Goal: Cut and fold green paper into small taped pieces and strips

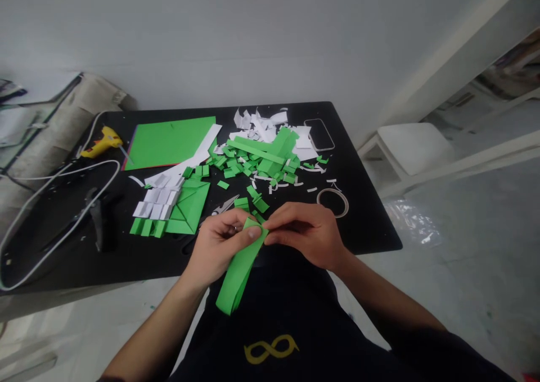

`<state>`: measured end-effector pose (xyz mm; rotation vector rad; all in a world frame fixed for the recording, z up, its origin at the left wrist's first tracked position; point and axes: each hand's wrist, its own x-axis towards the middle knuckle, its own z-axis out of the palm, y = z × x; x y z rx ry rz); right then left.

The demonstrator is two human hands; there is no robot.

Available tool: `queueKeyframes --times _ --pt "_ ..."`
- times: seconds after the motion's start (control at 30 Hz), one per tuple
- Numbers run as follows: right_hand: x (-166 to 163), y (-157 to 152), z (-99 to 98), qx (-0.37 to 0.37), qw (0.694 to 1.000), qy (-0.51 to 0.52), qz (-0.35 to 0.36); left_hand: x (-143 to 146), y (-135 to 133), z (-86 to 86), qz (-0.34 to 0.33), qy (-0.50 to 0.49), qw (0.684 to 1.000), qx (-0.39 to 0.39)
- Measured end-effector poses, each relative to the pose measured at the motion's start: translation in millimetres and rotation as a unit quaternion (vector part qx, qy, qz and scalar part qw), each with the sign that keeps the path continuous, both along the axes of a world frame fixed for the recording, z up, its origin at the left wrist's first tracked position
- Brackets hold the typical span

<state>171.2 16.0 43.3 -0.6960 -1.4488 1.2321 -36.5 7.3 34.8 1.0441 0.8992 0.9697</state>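
Note:
A long folded strip of green paper hangs at a slant over my lap, in front of the table's near edge. My left hand grips its upper part, thumb on top. At the strip's upper right edge, the thumb and fingers of my right hand pinch together on the paper. Just beyond my hands lie small folded green pieces. Scissors rest on the table by my left hand, their handles partly hidden.
On the black table are a heap of green and white paper scraps, a green sheet, a folded-paper assembly, a roll of tape, a yellow glue gun and a looping white cable. A white stool stands right.

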Motion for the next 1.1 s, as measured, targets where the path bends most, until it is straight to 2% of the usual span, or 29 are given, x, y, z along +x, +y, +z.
queueKeyframes --times 0.37,0.7,0.8,0.97,1.1 --pt "3.0 8.7 13.0 0.088 0.996 -0.015 -0.013 6.3 10.0 16.6 -0.008 -0.005 1.0 0.029" --pt "4.2 8.0 12.0 0.091 0.995 -0.02 -0.022 8.3 9.9 21.0 -0.008 0.013 0.999 0.041" --pt "4.2 6.4 13.1 0.048 0.998 -0.026 -0.028 7.2 9.9 21.0 0.003 0.028 0.998 0.06" --pt "2.0 1.2 12.7 -0.111 0.994 0.0 0.0 5.6 11.1 18.5 0.031 0.056 0.995 0.08" --pt "0.5 -1.2 13.1 -0.129 0.991 -0.005 0.016 6.5 10.7 17.0 0.041 0.077 0.991 0.099"
